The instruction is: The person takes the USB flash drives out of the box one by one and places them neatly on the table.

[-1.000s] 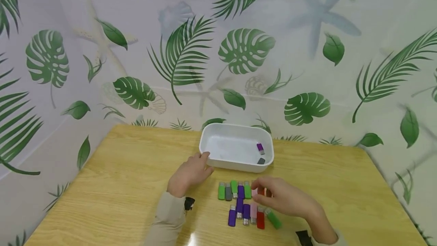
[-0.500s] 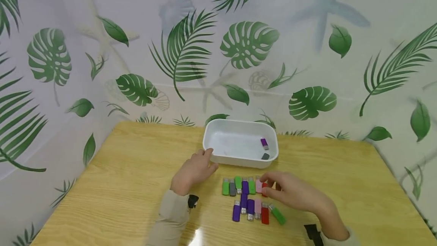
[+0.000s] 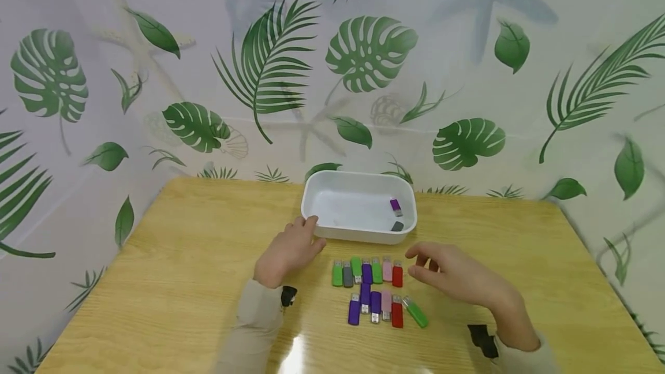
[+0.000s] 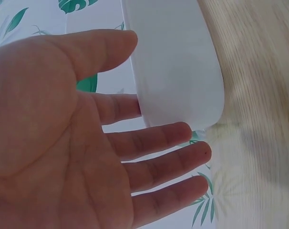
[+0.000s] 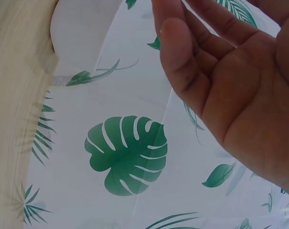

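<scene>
Several USB sticks lie on the table in two rough rows in the head view. A red USB stick [image 3: 397, 275] ends the back row on the right, beside a pink USB stick [image 3: 387, 270]. My right hand [image 3: 457, 273] hovers just right of that red stick, fingers loosely bent, holding nothing. A green USB stick [image 3: 416, 312] lies slanted at the front row's right end. Behind the rows stands a white tray [image 3: 358, 234], containing a purple USB stick [image 3: 396, 207] and a grey piece [image 3: 397, 226]. At its front left corner, my left hand [image 3: 287, 251] touches the rim with relaxed fingers.
The wooden table [image 3: 182, 281] reaches back to a leaf-patterned cloth [image 3: 374, 103], with the tray close to that back edge. Bare wood shows left of my left arm and right of the tray.
My right hand has drawn away to the right from the back row, uncovering the pink and red sticks. The left hand stays at the tray's corner. The head view has shifted slightly.
</scene>
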Demonstrator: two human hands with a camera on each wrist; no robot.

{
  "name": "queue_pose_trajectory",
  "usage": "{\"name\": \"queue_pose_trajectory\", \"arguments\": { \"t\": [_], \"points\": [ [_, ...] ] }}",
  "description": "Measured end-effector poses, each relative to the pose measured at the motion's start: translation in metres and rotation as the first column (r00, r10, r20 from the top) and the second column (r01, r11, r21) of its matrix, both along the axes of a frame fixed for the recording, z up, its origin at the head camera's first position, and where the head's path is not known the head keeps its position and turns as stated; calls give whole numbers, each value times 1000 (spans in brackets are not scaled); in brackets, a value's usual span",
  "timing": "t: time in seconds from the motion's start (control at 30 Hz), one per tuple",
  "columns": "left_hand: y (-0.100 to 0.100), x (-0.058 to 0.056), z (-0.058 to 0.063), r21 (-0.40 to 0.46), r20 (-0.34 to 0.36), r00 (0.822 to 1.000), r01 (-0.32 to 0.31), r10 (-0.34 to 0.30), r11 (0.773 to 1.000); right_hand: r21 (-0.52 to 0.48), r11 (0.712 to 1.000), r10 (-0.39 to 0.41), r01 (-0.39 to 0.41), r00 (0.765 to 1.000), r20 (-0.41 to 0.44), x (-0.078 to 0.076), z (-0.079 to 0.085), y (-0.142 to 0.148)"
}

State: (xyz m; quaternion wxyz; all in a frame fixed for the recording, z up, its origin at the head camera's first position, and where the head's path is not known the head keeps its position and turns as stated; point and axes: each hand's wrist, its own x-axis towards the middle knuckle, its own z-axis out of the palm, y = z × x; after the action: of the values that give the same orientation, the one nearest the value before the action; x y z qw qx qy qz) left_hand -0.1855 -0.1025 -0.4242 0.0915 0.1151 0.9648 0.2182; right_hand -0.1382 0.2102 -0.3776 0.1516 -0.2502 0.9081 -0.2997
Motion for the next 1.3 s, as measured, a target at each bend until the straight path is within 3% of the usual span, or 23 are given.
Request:
{"name": "queue_pose_trajectory", "arguments": {
  "t": [0.33, 0.57, 0.73, 0.93, 1.07, 1.3],
  "points": [
    [1, 1, 2, 6, 8, 1000, -5, 5, 1000, 4, 998, -63, 63, 997, -47, 1, 8, 20],
    [1, 2, 1, -13, 0, 1000, 3, -3, 1000, 27, 998, -61, 62, 997, -45, -1, 7, 21],
    [2, 3, 0, -19, -9, 1000, 9, -9, 1000, 147, 985, -95, 88, 995, 38, 0, -5, 16],
    [1, 2, 2, -14, -16, 1000, 14, -14, 1000, 306, 946, -174, 111, 967, 185, 6, -24, -6],
    [1, 1, 2, -10, -3, 1000, 16, -16, 1000, 325, 941, -187, 96, 947, 261, 9, -33, -23],
    [0, 1, 3, -6, 18, 1000, 7, -7, 1000, 267, 963, -120, 46, 956, 269, 10, -42, -39]
  ]
}}
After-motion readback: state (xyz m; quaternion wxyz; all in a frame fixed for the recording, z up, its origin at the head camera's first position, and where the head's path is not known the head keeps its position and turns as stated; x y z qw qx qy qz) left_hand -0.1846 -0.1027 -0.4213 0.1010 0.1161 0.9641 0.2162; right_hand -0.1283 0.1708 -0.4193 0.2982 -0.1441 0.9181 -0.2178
